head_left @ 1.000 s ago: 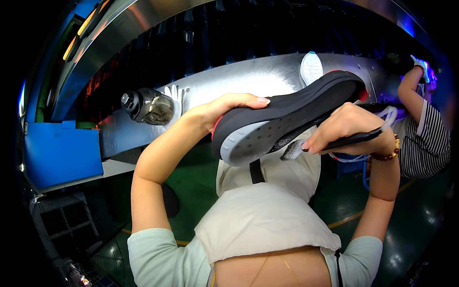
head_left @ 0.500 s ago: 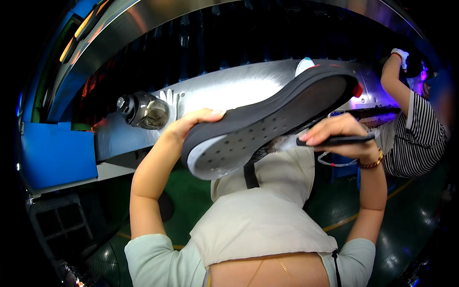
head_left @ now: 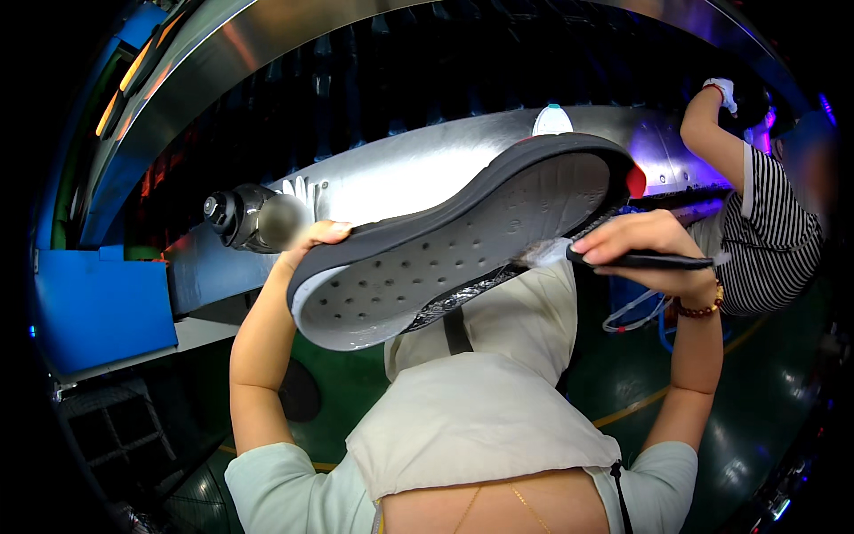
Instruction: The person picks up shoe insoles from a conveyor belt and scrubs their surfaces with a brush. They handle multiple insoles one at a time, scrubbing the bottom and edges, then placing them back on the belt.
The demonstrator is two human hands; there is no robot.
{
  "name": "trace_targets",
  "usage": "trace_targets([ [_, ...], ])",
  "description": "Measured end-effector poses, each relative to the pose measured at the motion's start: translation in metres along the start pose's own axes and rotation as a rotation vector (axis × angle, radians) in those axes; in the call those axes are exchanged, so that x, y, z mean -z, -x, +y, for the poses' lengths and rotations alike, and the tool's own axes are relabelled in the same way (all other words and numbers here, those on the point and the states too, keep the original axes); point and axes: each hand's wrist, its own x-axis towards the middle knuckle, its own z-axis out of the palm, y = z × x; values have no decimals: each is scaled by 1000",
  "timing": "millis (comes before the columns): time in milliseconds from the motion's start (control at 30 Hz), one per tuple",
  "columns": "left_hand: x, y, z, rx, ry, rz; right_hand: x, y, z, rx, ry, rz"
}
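Note:
A shoe sole (head_left: pixel 427 267), dark grey outside with a lighter grey, hole-dotted inner face, is held up tilted in front of me. My left hand (head_left: pixel 311 240) grips its left end, thumb over the upper rim and the other fingers hidden behind. Wet, glossy streaks show along the near inner wall. In my right hand (head_left: pixel 654 245) is a brush (head_left: pixel 658 260) with a black handle, pinched between thumb and fingers. Its pale bristles touch the sole's near inner edge around the middle. A red piece shows at the sole's right end.
Beyond the sole runs a metal bench (head_left: pixel 391 178) along a dark conveyor of rollers (head_left: pixel 374 84). A dark bottle (head_left: pixel 245 218) and a white glove (head_left: pixel 301 190) lie at left, near a blue box (head_left: pixel 107 303). A co-worker in a striped top (head_left: pixel 774 240) stands at right.
The sole has shifted left and slightly down, turning its inner face more toward me. The brush stays at the near inner edge, its bristles now showing more clearly.

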Motion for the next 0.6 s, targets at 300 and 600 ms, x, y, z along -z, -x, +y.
trace_targets([
  [300,-11,-23,-10,10,49,11,-9,-17,-15,-55,-137,137],
  [600,3,-72,-60,-118,252,-202,-35,-67,58,-150,215,993],
])
